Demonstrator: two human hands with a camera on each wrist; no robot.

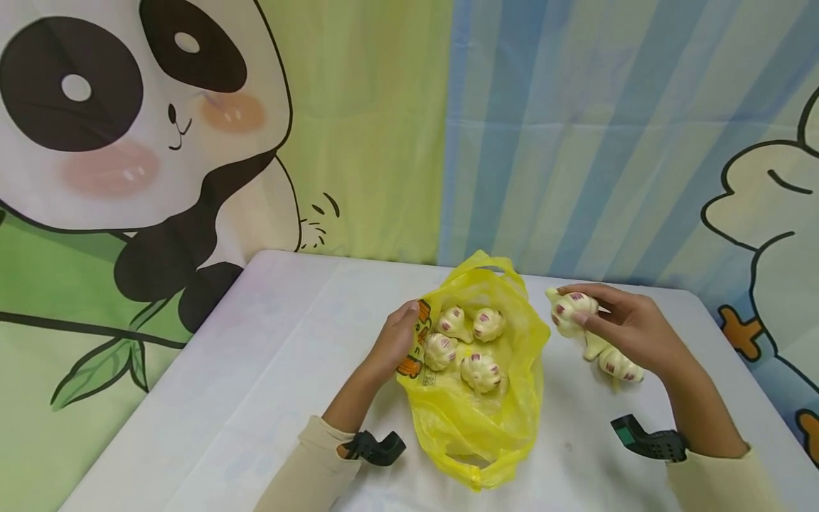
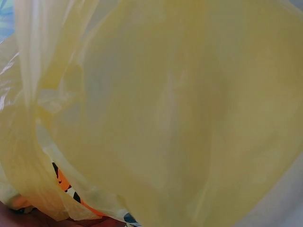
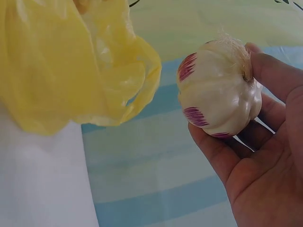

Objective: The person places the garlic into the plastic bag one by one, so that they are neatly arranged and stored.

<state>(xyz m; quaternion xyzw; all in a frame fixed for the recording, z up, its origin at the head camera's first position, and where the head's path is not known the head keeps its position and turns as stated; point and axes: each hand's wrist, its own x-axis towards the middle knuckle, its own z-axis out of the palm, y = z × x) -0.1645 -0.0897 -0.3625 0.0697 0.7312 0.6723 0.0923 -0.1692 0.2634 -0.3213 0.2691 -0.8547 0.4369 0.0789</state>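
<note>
A yellow plastic bag (image 1: 473,434) lies spread on the white table with its mouth open. Several white garlic bulbs (image 1: 481,372) with purple streaks sit inside it. At the bag's left rim, my left hand (image 1: 395,340) grips the plastic near an orange print; the left wrist view is mostly filled by the film. Above the table right of the bag, my right hand (image 1: 630,323) holds one garlic bulb (image 3: 218,90) between thumb and fingers, its root tuft near the thumb. Beneath that hand lies more garlic (image 1: 621,364), partly hidden, so how many bulbs I cannot tell.
The white table (image 1: 269,398) reaches back to a printed cloth backdrop (image 1: 365,128) with a panda and blue stripes. A dark band (image 1: 377,449) sits on the left wrist, and another band (image 1: 649,439) on the right.
</note>
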